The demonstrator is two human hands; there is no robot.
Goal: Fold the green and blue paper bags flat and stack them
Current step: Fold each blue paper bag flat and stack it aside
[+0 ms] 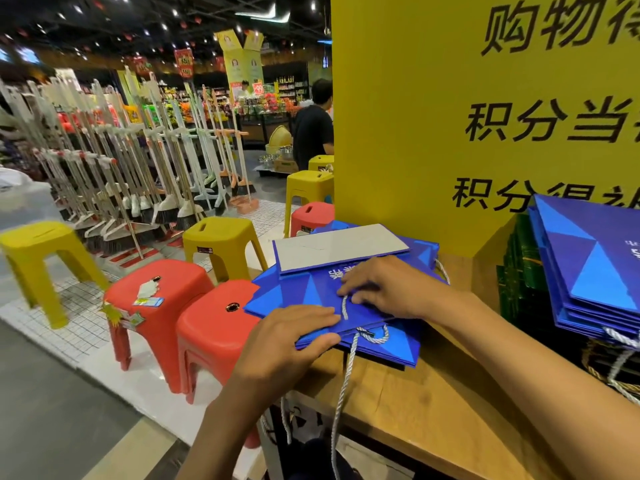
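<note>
A flattened blue paper bag (298, 292) lies on top of other flat blue bags (398, 344) at the left end of a wooden counter (433, 410). Its grey-white folded base panel (339, 247) faces up at the far side. My left hand (287, 344) lies on the bag's near edge, fingers straight on top and the thumb against the edge. My right hand (384, 289) presses flat on the bag's middle, fingertips by a white rope handle (344, 308). A leaning stack of blue bags (595, 271) stands at the right, with dark green bags (519, 271) behind it.
A tall yellow sign board (433, 116) stands right behind the bags. Red stools (162, 292) and yellow stools (221, 237) crowd the floor left of the counter. Brooms (138, 168) fill a rack beyond them. A person in black (313, 129) stands in the far aisle.
</note>
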